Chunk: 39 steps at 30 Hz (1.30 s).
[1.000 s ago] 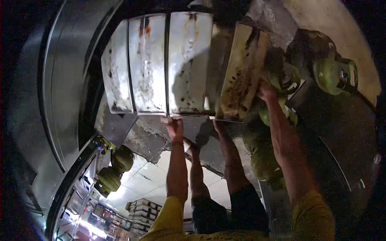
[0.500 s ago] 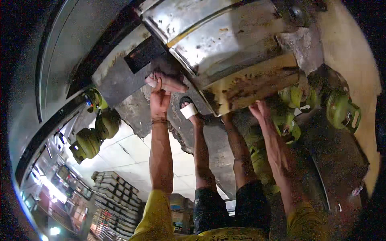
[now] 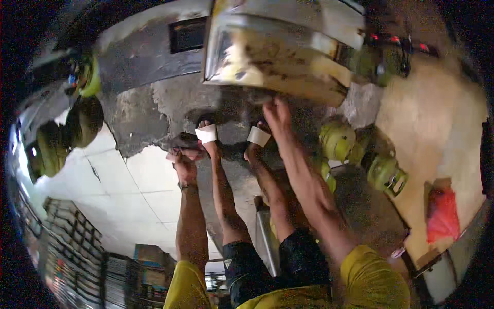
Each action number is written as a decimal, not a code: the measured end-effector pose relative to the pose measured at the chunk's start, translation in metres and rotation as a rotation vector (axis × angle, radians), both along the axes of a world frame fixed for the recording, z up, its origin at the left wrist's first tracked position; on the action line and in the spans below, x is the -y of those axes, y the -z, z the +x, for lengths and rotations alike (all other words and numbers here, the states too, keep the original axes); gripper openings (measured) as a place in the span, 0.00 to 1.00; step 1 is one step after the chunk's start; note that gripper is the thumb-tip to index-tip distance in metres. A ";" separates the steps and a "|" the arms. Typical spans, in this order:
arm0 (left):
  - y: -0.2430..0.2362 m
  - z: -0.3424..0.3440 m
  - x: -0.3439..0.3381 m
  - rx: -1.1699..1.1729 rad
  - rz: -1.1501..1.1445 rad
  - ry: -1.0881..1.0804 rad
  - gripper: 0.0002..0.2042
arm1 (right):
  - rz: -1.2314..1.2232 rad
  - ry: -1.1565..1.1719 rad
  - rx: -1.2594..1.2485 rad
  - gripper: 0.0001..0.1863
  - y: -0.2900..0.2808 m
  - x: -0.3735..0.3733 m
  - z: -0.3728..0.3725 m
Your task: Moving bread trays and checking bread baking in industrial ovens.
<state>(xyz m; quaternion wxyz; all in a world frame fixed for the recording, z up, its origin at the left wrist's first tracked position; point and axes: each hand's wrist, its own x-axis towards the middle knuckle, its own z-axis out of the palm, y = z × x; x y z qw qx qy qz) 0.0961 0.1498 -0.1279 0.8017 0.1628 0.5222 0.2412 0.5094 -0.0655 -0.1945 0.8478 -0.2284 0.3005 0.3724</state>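
Note:
A pinkish folded cloth (image 3: 189,150) is in my left hand (image 3: 185,169), held low beside my left foot, fingers closed round it. My right hand (image 3: 278,116) is raised in front of my right foot, at the lower edge of a stained metal cabinet (image 3: 288,62) with worn, yellowish patches. Its fingers are curled together and slightly blurred. Whether they grip the cabinet's edge or something small below it is hidden. My feet, in sandals with white straps (image 3: 206,134), stand on rough grey concrete.
Green gas cylinders (image 3: 337,141) stand to the right, with more cylinders (image 3: 51,147) at the left. A red bag-like item (image 3: 442,213) lies far right. Stacked dark crates (image 3: 72,226) are at lower left, near white floor tiles (image 3: 139,201). A metal tube (image 3: 266,239) shows between my legs.
The view has swung, so the cabinet sits higher and more level. My left hand has drawn back toward me with the cloth. My right hand remains near the cabinet's lower edge.

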 end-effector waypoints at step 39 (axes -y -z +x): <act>-0.014 0.251 -0.062 0.670 -0.188 -0.173 0.17 | -0.676 -0.128 -0.053 0.18 -0.262 0.259 -0.178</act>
